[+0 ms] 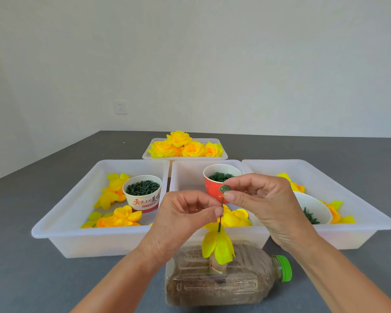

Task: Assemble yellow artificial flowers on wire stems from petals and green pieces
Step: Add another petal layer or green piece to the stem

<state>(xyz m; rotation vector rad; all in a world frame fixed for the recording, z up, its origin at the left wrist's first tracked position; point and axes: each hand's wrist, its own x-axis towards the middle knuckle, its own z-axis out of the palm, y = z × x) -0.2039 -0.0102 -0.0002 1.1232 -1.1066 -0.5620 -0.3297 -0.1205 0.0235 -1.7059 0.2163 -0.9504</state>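
Observation:
My left hand (185, 213) pinches a thin green wire stem (220, 219) that stands upright above a plastic bottle (219, 279). Yellow petals (217, 246) hang upside down on the stem's lower part, just over the bottle. My right hand (262, 199) pinches a small green ring-shaped piece (224, 189) at the stem's top end. Loose yellow petals (116, 216) lie in the left tray (61, 224). A white cup of green pieces (142, 187) stands in that tray, and a red cup of green rings (220, 177) stands in the middle tray (185, 175).
A far tray (149, 154) holds several finished yellow flowers (185, 146). The right tray (370, 213) contains petals and a white bowl (314, 207) with green pieces. The bottle lies on its side at the table's near edge, green cap (284, 267) pointing right.

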